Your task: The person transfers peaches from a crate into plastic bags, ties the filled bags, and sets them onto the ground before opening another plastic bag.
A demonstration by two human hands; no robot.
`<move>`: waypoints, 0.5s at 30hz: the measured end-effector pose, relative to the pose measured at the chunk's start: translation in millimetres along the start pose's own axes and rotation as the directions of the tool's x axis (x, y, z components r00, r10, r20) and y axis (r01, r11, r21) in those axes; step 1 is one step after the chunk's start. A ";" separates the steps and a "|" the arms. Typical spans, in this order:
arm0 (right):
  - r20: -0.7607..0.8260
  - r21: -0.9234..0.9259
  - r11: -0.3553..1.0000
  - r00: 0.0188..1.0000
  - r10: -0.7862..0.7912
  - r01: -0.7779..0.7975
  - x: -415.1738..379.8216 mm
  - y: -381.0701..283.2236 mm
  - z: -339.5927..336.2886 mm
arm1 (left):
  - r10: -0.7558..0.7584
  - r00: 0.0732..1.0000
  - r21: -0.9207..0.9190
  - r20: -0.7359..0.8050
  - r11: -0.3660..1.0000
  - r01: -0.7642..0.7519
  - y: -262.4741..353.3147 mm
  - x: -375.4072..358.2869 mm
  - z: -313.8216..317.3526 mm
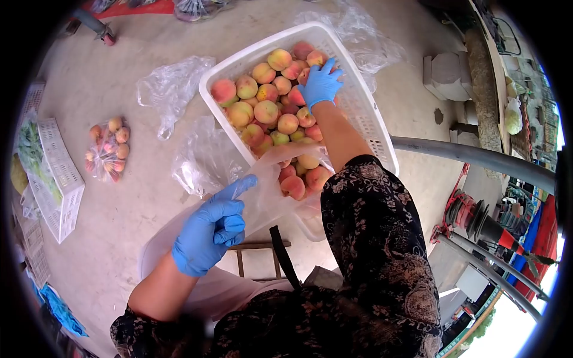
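Note:
A white plastic basket [362,98] full of red and yellow peaches [266,111] stands in front of me. My right hand [322,83], in a blue glove, reaches into its far right part. Its fingers are spread over the peaches there, and whether the fingertips touch one is hidden. Nearer to me, my left hand [212,230], also blue-gloved, grips the edge of a clear plastic bag [262,200]. The index finger points out along the film while the other fingers are curled. The bag stretches across the basket's near end, with peaches showing beside and through it.
Crumpled clear bags [173,89] lie around the basket. A tied bag of peaches [108,149] rests on the floor to the left, near a white crate [62,179] with greens. On the right, a grey metal pole [477,158] extends from beside the basket.

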State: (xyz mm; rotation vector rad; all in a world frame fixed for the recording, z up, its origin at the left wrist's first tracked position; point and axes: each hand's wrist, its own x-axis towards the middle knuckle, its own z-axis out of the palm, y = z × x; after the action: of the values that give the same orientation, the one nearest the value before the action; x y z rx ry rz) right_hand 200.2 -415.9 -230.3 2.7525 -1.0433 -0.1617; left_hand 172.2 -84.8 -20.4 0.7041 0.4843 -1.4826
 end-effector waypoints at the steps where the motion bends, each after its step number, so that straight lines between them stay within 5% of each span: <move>1: -0.034 -0.012 0.998 0.998 0.053 -0.054 0.6 -7.1 8.0 | -0.003 1.000 0.021 -0.026 1.000 0.003 1.9 0.1 3.2; 7: -0.101 0.212 0.971 0.986 0.131 -0.108 3.0 -12.1 22.4 | 0.007 0.997 0.069 -0.077 0.998 -0.002 3.9 1.0 13.5; 11: -0.281 0.561 0.804 0.959 -0.039 0.197 -13.7 29.0 16.0 | 0.021 0.999 0.056 -0.038 0.998 -0.019 -0.6 2.1 6.1; 12: -0.077 0.877 0.477 0.997 0.004 0.066 -20.9 44.2 2.8 | 0.021 1.000 0.047 -0.011 0.999 -0.021 -1.4 2.2 3.1; 13: 0.130 0.990 0.061 0.991 -0.043 -0.128 -30.8 59.0 -20.1 | 0.020 1.000 0.031 0.009 0.999 -0.020 -2.0 2.4 1.2; 14: 0.295 0.875 -0.349 0.941 -0.168 -0.336 -45.1 71.2 -41.9 | 0.017 0.999 0.014 0.029 1.000 -0.017 -2.8 2.7 -0.3; 15: 0.235 0.737 -0.543 0.906 -0.352 -0.402 -65.8 82.0 -61.8 | 0.012 0.999 -0.001 0.049 1.000 -0.012 -4.7 3.5 -0.3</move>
State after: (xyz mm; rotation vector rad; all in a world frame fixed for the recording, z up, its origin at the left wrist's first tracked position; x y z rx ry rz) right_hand 108.8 -423.6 -149.9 4.4903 -2.4068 0.8702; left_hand 167.8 -86.8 -23.6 0.6673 0.4423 -1.4846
